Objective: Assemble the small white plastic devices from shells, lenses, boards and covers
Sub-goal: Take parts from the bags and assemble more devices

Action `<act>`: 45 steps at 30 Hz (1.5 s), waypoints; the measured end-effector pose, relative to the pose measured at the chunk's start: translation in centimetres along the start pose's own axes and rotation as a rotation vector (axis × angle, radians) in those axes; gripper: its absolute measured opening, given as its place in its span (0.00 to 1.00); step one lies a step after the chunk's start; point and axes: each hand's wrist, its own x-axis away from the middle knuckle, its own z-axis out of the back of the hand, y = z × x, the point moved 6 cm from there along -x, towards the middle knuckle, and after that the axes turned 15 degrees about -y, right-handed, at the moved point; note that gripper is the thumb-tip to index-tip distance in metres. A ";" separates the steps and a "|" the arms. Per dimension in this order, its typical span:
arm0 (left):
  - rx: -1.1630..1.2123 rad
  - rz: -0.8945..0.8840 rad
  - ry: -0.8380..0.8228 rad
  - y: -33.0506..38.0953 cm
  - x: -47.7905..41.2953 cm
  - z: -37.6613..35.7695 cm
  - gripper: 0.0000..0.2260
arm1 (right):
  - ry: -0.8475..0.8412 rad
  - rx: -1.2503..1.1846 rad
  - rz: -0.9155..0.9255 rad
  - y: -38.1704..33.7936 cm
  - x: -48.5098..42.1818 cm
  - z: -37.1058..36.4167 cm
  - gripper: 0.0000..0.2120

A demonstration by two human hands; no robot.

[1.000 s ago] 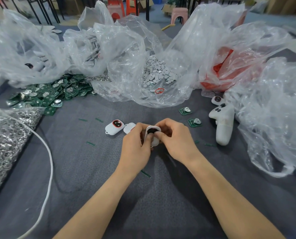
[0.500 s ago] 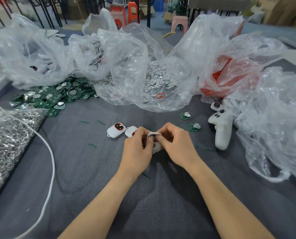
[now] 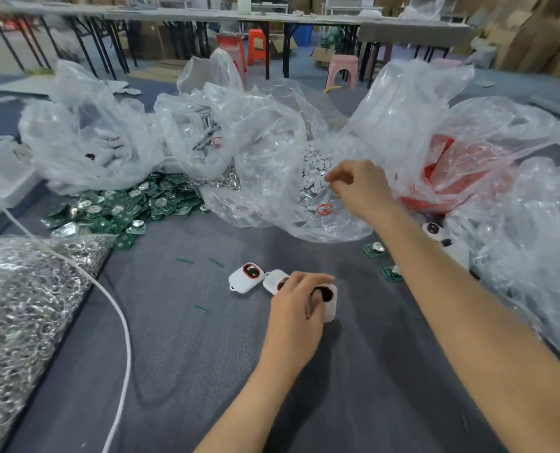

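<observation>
My left hand (image 3: 299,302) grips a small white shell (image 3: 329,300) with a dark round opening, low over the grey table. My right hand (image 3: 360,186) is stretched out over the clear bag of small white round covers (image 3: 314,168), its fingers curled together above the pile; whether they pinch a piece is not visible. Two white devices lie just left of my left hand: one with a red-ringed window (image 3: 246,277) and another (image 3: 273,281) partly hidden by my fingers. Two green boards (image 3: 375,249) (image 3: 392,273) lie on the cloth under my right forearm.
A heap of green boards (image 3: 121,207) lies at the left. A bag of metal rings (image 3: 14,308) and a white cable (image 3: 121,322) fill the near left. Clear bags (image 3: 89,138) hold white shells, one bag holds red parts (image 3: 451,178), and white devices (image 3: 433,228) lie at the right.
My right hand has left the shell and reached forward to the bag of round covers. My left hand alone now holds the shell. The view has tilted up.
</observation>
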 end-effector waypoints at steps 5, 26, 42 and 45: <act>0.028 -0.013 -0.003 -0.1 0.0 0.0 0.14 | -0.235 0.445 -0.117 3.2 -4.2 -6.5 0.18; 0.003 0.039 0.072 0.1 0.2 0.4 0.14 | 0.276 -0.649 -0.092 5.0 6.4 -2.0 0.08; 0.064 -0.022 0.041 0.3 0.5 -0.1 0.11 | 0.076 -1.023 -0.238 5.3 17.1 -5.2 0.05; 0.136 -0.066 0.016 0.7 0.7 0.3 0.14 | 0.027 -0.925 -0.224 4.6 17.2 -5.9 0.06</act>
